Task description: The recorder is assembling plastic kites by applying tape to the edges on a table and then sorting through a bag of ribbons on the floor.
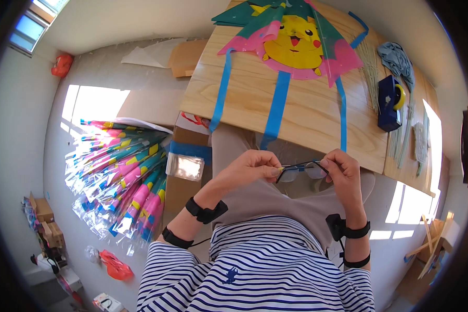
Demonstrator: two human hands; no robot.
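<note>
Over my lap, a pair of thin dark-framed eyeglasses [302,170] is held between my two hands. My left hand [259,165] pinches one side of the frame between thumb and fingertips. The other side is pinched by my right hand [343,169]. The lenses point away from me, in front of the table edge. On the wooden table [244,99] lies a pink and green kite [296,44] with a yellow cartoon creature on it. Blue ribbons [278,104] hang from it over the near edge.
A blue tape dispenser [389,104], thin sticks [368,73] and a grey cloth [397,60] lie on the table's right. To the left, many wrapped colourful kites [125,177] stand beside a cardboard box [179,195]. A red bag [115,264] lies on the floor.
</note>
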